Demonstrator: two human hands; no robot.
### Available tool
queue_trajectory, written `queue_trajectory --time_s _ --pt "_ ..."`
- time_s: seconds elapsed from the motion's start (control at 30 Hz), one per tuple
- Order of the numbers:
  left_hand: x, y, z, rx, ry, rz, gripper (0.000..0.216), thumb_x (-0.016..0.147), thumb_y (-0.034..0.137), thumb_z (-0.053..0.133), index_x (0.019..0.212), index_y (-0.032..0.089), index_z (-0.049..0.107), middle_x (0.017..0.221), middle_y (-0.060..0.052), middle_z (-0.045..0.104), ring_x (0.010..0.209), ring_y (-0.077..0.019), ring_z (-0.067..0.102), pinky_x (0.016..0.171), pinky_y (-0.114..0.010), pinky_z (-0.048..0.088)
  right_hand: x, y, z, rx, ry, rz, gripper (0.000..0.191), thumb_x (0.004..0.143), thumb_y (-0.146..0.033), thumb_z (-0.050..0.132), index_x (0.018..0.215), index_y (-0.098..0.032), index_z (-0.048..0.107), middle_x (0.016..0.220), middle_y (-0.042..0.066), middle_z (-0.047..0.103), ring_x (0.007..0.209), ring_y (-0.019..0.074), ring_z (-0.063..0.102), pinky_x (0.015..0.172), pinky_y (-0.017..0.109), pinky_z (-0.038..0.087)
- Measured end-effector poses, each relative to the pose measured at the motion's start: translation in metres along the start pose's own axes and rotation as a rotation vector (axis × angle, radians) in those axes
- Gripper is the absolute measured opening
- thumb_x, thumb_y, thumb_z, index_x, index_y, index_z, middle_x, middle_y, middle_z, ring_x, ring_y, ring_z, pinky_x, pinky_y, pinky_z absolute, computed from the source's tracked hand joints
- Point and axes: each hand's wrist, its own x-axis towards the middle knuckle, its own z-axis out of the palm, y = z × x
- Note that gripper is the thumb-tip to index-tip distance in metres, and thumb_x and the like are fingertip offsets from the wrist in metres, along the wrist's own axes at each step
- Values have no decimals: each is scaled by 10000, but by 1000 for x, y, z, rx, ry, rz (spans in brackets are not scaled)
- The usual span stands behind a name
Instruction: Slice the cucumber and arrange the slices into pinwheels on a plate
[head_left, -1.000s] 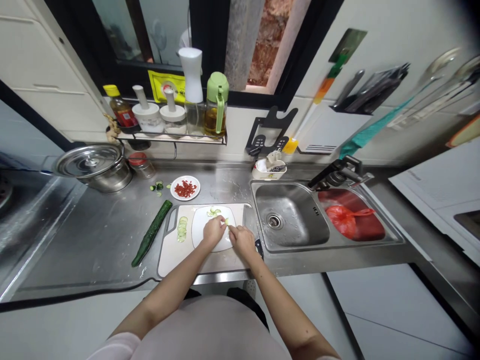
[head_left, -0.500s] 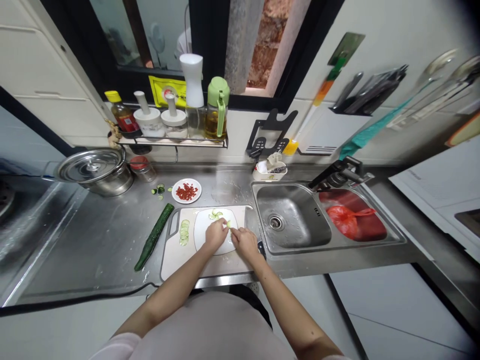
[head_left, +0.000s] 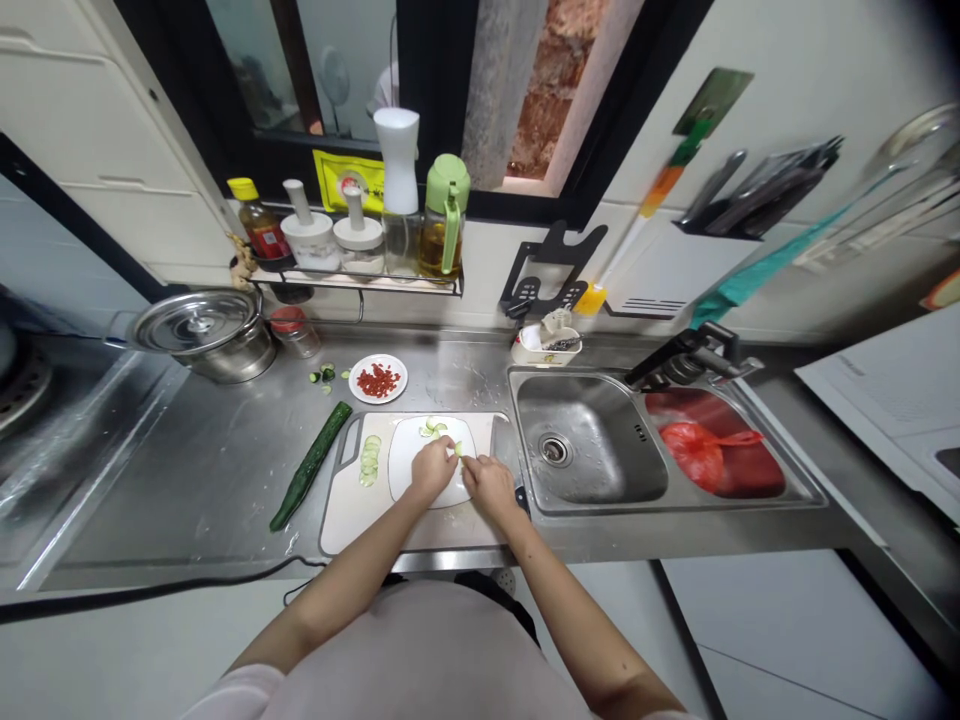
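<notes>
My left hand [head_left: 432,468] and my right hand [head_left: 489,483] meet over a white plate [head_left: 405,455] that lies on a pale cutting board [head_left: 352,515]. Both have their fingers pinched on a small cucumber slice [head_left: 457,449] between them. A few more slices [head_left: 432,428] lie at the plate's far edge. A row of cut slices [head_left: 367,460] sits on the board left of the plate. A whole cucumber [head_left: 311,464] lies on the steel counter beside the board's left edge.
A small plate of red chilli pieces [head_left: 378,379] and cucumber ends [head_left: 324,374] lie behind the board. A lidded steel pot [head_left: 202,331] stands at the left. The sink [head_left: 592,452] with a red bag [head_left: 697,452] is right. A condiment shelf [head_left: 360,270] hangs on the wall.
The hands stay together over the plate on the same slice; only the camera has shifted slightly, so the scene sits a little to the right.
</notes>
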Motion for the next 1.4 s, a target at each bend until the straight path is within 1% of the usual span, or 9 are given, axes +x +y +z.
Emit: queue_trajectory --time_s 0.27,0.43,0.57,0.73,0.83,0.9,1.0,1.13,1.4 --pt "-4 4 1 -18 5 -17 236 854 254 582 1089 234 572 862 4 693 831 -167 639 699 -252 401 -3 3 1 72 50 16 314 978 -307 421 1189 -231 642 1001 63 683 956 182 578 783 250 362" --pt "-21 -2 -7 -58 40 40 205 859 292 578 1057 240 588 881 9 673 843 -157 625 722 -248 408 -4 7 6 130 132 29 332 980 -294 407 1208 -222 638 995 60 685 952 175 576 795 243 365" --pt "-42 -31 -25 -96 159 34 167 879 308 539 1013 239 610 867 8 659 850 -151 618 731 -238 403 -6 3 8 176 214 20 340 979 -276 394 1185 -199 654 973 69 688 927 179 572 812 252 372" --pt "-69 -85 -46 -76 296 -151 174 866 332 540 996 250 623 816 18 655 768 -153 606 665 -241 369 -14 -21 18 239 257 -70 338 978 -255 385 1130 -185 679 938 74 690 902 181 570 814 258 379" --pt "-84 -109 -50 -54 293 -245 192 857 357 543 1003 258 618 835 16 663 756 -164 608 637 -248 351 -24 -39 28 251 246 -139 337 983 -255 378 1096 -194 690 882 63 686 857 175 571 783 256 380" --pt "-91 -117 -51 -36 291 -299 213 857 373 539 1023 260 611 860 11 669 772 -174 614 645 -255 353 -30 -48 34 252 240 -168 333 985 -257 377 1086 -201 689 854 55 681 835 173 570 759 254 380" --pt "-96 -122 -51 35 320 -343 262 861 386 532 1073 246 598 882 -8 669 839 -200 620 683 -275 360 -37 -53 38 252 251 -181 323 984 -254 379 1082 -204 683 849 55 678 827 174 573 745 256 383" --pt "-92 -119 -50 106 358 -364 307 847 423 556 1079 226 594 886 -30 660 932 -236 615 775 -311 370 -40 -48 34 265 290 -168 329 978 -240 375 1074 -196 687 828 59 680 805 178 577 753 265 394" --pt "-82 -119 -43 108 383 -376 287 844 428 555 1035 222 615 901 -49 666 948 -259 616 838 -368 358 -46 -36 22 333 335 -114 351 978 -262 363 1068 -196 695 886 79 710 837 191 611 777 272 428"
